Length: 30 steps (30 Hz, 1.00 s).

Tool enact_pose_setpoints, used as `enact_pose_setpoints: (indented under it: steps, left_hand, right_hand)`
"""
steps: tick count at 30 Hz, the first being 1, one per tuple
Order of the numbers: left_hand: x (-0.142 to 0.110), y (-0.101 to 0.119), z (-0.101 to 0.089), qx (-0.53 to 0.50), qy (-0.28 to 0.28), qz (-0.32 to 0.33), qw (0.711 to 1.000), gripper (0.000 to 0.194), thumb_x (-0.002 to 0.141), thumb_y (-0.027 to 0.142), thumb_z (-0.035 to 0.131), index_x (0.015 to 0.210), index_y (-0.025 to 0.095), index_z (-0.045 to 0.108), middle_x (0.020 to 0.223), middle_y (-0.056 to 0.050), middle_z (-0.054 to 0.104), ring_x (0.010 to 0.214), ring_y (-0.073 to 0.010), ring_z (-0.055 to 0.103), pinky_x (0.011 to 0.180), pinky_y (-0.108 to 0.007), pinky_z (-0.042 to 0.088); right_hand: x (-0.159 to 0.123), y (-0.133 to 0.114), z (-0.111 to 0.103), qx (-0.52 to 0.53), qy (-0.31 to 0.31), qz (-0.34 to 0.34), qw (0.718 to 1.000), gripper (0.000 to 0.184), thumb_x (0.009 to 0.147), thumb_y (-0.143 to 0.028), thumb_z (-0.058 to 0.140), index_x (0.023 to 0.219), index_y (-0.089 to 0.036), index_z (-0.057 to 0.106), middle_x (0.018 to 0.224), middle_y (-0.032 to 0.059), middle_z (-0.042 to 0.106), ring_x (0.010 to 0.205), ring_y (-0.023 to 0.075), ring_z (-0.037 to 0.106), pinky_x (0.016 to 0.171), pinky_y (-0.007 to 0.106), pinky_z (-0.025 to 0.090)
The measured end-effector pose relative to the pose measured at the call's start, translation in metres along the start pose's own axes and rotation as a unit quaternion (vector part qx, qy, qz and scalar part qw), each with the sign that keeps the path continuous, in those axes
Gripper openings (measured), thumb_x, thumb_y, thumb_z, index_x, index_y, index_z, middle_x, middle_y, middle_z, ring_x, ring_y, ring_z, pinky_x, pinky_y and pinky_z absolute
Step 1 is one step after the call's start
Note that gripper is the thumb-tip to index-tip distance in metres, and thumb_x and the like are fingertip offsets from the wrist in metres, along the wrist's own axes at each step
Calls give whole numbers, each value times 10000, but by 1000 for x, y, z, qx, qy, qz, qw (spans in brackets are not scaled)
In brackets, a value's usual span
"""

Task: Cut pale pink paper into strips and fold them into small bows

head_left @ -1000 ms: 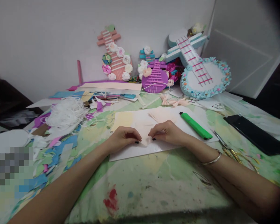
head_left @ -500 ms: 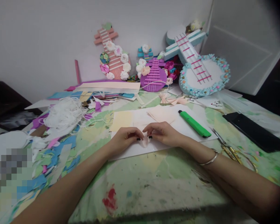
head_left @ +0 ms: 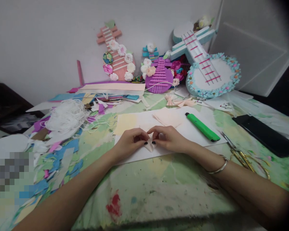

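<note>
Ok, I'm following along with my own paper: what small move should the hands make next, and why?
Perhaps pinch the small pale paper a little more firmly: the left hand and right hand meet at it, close together, and its pointed lower end sticks out below them.

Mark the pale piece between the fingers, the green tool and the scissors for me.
Pale piece (head_left: pixel 149 147): head view, on its lower part.
Green tool (head_left: pixel 202 127): head view, middle of its body.
Scissors (head_left: pixel 243 157): head view, on the gold handles.
</note>
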<state>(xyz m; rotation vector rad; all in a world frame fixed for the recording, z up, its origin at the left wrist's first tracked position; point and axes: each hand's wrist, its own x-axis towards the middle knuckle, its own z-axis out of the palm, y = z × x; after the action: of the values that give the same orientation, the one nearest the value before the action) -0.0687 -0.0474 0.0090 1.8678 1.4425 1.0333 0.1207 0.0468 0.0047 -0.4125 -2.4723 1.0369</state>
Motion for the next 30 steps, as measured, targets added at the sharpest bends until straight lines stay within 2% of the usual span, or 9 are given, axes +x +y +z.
enact_pose_setpoints:
  steps: [7,11,19,30]
  left_hand:
    - [1,-1,4,53,32,35,997,136,753,50,602,827,150,655,769,-3,654,677,-99,572,615,-198,422]
    - [2,-1,7,83,32,58,994,169,755,28,590,848,159,644,758,12,648,640,-86,547,593,-185,406]
    - [3,-3,8,77,19,59,995,196,743,-24,610,818,154,642,751,26,654,667,-81,567,626,-172,413]
    - [2,-1,10,110,43,87,989,205,725,-38,614,784,157,622,710,39,628,610,-72,522,599,-173,398]
  right_hand:
    - [1,4,4,-10,15,15,1000,288,745,-61,589,1005,-181,613,752,-19,662,648,97,571,638,208,415]
    - [1,6,5,-2,15,20,1000,277,741,-59,596,988,-184,618,753,-22,666,643,91,568,630,201,411]
    - [2,4,4,-2,5,22,1000,255,747,-56,595,974,-167,628,756,-14,654,654,93,565,632,204,409]
    - [2,3,4,-11,0,15,1000,243,750,-59,578,962,-163,633,737,-12,645,635,92,549,629,206,404]
